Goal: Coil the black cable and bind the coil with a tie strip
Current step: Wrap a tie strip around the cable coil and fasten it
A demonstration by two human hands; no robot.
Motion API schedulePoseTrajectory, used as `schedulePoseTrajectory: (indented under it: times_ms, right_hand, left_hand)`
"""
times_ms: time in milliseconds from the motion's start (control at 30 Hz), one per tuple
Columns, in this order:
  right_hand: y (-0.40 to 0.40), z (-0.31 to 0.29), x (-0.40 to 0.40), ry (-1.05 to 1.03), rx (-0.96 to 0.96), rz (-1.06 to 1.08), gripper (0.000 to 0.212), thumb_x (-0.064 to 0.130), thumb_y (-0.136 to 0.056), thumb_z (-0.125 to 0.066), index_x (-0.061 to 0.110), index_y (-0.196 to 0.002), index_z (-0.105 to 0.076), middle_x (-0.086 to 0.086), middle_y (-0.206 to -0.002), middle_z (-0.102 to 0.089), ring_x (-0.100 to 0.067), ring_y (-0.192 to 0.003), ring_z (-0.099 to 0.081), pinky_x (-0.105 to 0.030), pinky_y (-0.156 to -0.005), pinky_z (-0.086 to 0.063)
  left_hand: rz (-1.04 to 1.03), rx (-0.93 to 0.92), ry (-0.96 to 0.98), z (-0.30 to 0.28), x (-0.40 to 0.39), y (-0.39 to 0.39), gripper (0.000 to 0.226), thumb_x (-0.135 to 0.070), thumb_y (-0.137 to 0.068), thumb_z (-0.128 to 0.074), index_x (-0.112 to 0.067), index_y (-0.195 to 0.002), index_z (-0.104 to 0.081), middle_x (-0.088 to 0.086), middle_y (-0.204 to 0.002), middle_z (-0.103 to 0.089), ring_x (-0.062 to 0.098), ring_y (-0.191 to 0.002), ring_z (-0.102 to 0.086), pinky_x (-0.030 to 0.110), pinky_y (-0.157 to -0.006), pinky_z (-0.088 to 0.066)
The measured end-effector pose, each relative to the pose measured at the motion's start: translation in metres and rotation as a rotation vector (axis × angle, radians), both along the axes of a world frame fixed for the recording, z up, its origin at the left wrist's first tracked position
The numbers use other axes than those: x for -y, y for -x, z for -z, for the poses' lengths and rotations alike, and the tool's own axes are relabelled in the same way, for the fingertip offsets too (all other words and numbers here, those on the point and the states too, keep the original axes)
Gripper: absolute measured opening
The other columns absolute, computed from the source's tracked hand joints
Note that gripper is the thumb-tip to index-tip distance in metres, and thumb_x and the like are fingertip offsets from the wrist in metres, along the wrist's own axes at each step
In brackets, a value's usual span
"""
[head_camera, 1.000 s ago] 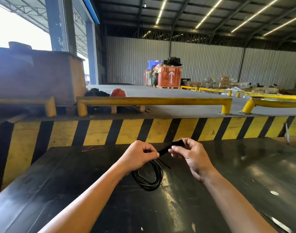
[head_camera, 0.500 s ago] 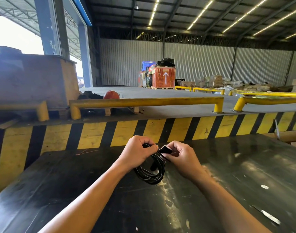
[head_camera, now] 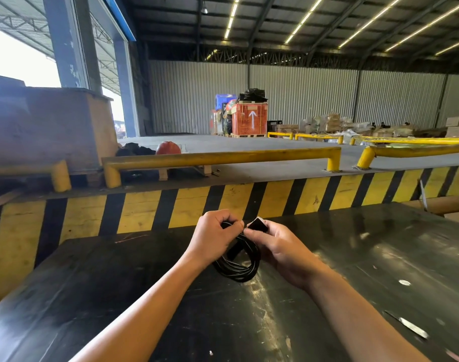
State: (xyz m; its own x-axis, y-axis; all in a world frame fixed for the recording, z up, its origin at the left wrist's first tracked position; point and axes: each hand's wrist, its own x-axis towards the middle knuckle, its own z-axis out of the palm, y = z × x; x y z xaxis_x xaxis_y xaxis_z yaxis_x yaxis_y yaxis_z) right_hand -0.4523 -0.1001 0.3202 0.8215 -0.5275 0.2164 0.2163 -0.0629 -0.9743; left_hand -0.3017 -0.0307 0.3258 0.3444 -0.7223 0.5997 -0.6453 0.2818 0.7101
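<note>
You are standing at a dark, glossy worktop (head_camera: pixel 353 270) whose far edge meets a yellow-and-black striped barrier (head_camera: pixel 186 202). Over the middle of it, both of your hands hold the job between them. The black cable (head_camera: pixel 237 269) is already wound into a coil that hangs below your knuckles, its loop dropping towards you and its lowest turns at or just above the worktop; I cannot tell whether they touch. The top of the coil is bunched inside your left hand (head_camera: pixel 214 235), which is curled closed around those turns. Your right hand (head_camera: pixel 280 248) sits just beside it, fingertips nearly meeting, and pinches the tie strip (head_camera: pixel 257 224), whose free end pokes up by the thumb. A dark band running down across the coil's opening looks like the rest of the strip, though black on black makes that uncertain.

So the strip crosses the bundle at its top, right at your left fingers; your right hand is the one placed to draw it round.

A second ago the strip was stretched out to the right with your hands apart; now they have closed together.
</note>
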Motion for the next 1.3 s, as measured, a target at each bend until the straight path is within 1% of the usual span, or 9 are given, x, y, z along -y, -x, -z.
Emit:
schedulePoseTrajectory:
  times_ms: [100, 267, 400, 567, 733, 833, 933, 1133, 1300]
  right_hand:
    - [0.002, -0.002, -0.001, 0.048, 0.015, 0.019, 0.037, 0.006, -0.078, -0.072, 0.003, -0.111, -0.057, -0.025, -0.110, -0.066, -0.032, -0.101, -0.067, -0.038, -0.089, -0.056]
    - [-0.001, -0.005, -0.002, -0.185, 0.128, -0.009, 0.026, -0.003, -0.085, -0.060, -0.004, -0.111, -0.058, -0.017, -0.097, -0.068, -0.015, -0.074, -0.068, -0.024, -0.073, -0.058]
    - [0.000, -0.006, 0.005, -0.321, 0.154, -0.047, 0.024, -0.004, -0.087, -0.056, -0.004, -0.110, -0.061, -0.018, -0.095, -0.071, -0.013, -0.068, -0.067, -0.025, -0.073, -0.058]
    - [0.002, -0.002, 0.005, -0.186, 0.075, -0.053, 0.025, -0.001, -0.085, -0.060, -0.001, -0.110, -0.063, -0.020, -0.104, -0.072, -0.021, -0.082, -0.071, -0.027, -0.073, -0.058]
    - [0.003, -0.004, 0.004, -0.083, 0.052, -0.091, 0.027, 0.015, -0.087, -0.064, 0.004, -0.113, -0.063, -0.020, -0.112, -0.069, -0.033, -0.106, -0.066, -0.033, -0.086, -0.057]
    - [0.001, -0.007, 0.001, -0.130, 0.060, -0.060, 0.023, 0.024, -0.091, -0.059, 0.008, -0.104, -0.068, -0.013, -0.096, -0.075, -0.024, -0.086, -0.072, -0.026, -0.072, -0.059]
    - [-0.005, -0.004, 0.002, -0.151, 0.041, 0.086, 0.014, 0.011, -0.092, -0.055, 0.007, -0.095, -0.068, -0.011, -0.083, -0.076, -0.017, -0.066, -0.071, -0.023, -0.061, -0.058]
    - [-0.008, -0.002, 0.003, -0.187, 0.082, 0.169, 0.011, 0.009, -0.089, -0.060, 0.007, -0.085, -0.071, -0.012, -0.074, -0.075, -0.016, -0.057, -0.068, -0.024, -0.055, -0.057]
    - [-0.005, -0.003, 0.008, -0.263, 0.082, 0.170, 0.010, 0.008, -0.088, -0.060, 0.001, -0.090, -0.067, -0.009, -0.066, -0.073, -0.015, -0.054, -0.066, -0.023, -0.051, -0.055]
  left_hand:
    - [0.000, -0.014, 0.005, -0.001, 0.001, 0.001, 0.027, -0.015, -0.085, -0.064, -0.027, -0.061, -0.066, -0.014, -0.057, -0.064, 0.003, -0.057, -0.057, 0.024, -0.057, -0.047]
    - [0.052, -0.055, 0.060, -0.004, 0.000, 0.006, 0.020, -0.020, -0.090, -0.060, -0.026, -0.072, -0.067, -0.016, -0.063, -0.067, -0.001, -0.058, -0.058, 0.015, -0.057, -0.045]
    - [0.160, -0.105, 0.060, -0.002, -0.007, 0.009, 0.015, -0.032, -0.092, -0.058, -0.038, -0.085, -0.070, -0.016, -0.069, -0.069, 0.000, -0.053, -0.058, 0.014, -0.047, -0.042]
    - [0.192, -0.130, -0.026, 0.001, -0.011, 0.003, 0.015, -0.022, -0.091, -0.061, -0.029, -0.085, -0.074, -0.012, -0.063, -0.067, 0.000, -0.048, -0.053, 0.013, -0.044, -0.039]
    - [0.164, -0.168, -0.010, 0.000, -0.011, 0.001, 0.015, -0.014, -0.088, -0.064, -0.024, -0.082, -0.073, -0.004, -0.074, -0.074, 0.014, -0.067, -0.071, 0.026, -0.060, -0.056]
    - [0.207, -0.178, 0.003, 0.000, -0.012, 0.002, 0.016, -0.009, -0.088, -0.062, -0.023, -0.084, -0.069, -0.003, -0.075, -0.075, 0.019, -0.069, -0.074, 0.024, -0.058, -0.058]
    - [0.175, -0.153, -0.013, 0.001, -0.009, 0.003, 0.016, -0.010, -0.088, -0.064, -0.023, -0.082, -0.070, -0.001, -0.073, -0.073, 0.023, -0.071, -0.073, 0.035, -0.065, -0.059]
    - [0.217, -0.089, -0.008, 0.001, -0.009, 0.002, 0.012, -0.019, -0.089, -0.063, -0.025, -0.082, -0.070, -0.010, -0.066, -0.069, -0.001, -0.054, -0.060, 0.009, -0.050, -0.043]
    - [0.301, 0.070, -0.040, -0.001, -0.018, 0.000, 0.018, -0.019, -0.091, -0.061, -0.033, -0.101, -0.065, -0.022, -0.082, -0.071, -0.006, -0.067, -0.063, 0.007, -0.059, -0.045]
